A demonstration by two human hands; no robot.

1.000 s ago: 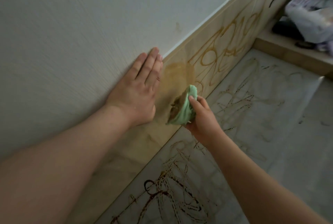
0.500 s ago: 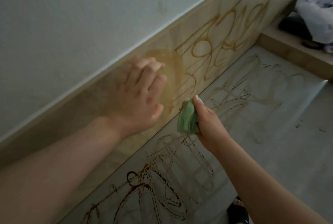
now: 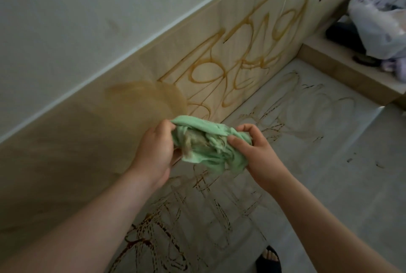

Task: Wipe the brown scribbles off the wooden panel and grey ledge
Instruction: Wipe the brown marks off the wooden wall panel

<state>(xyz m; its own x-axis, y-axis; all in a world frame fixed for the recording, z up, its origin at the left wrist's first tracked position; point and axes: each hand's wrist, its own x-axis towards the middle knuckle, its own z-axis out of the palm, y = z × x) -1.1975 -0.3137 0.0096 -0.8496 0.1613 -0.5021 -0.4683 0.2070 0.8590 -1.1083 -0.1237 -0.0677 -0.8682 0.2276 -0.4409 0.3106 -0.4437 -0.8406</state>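
The left hand [image 3: 153, 152] and right hand [image 3: 257, 154] both grip a bunched, brown-stained green cloth [image 3: 211, 154], held over the grey ledge [image 3: 329, 163] just in front of the wooden panel [image 3: 55, 152]. A blurred smear [image 3: 149, 99] lies on the panel left of the brown scribbles [image 3: 241, 59], and more lines cross the ledge. At far right a plastic bag [image 3: 377, 22] sits on a wooden step, its contents unclear.

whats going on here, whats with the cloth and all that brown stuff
A person is cleaning brown scribbles off a wall panel and ledge. Right now the left hand and right hand both grip a green cloth held off the surfaces, with its brown-stained folds showing. On the wooden panel one patch is wiped into a brown smear, while the loops beside it are sharp. The grey ledge is covered in dark scribbles.
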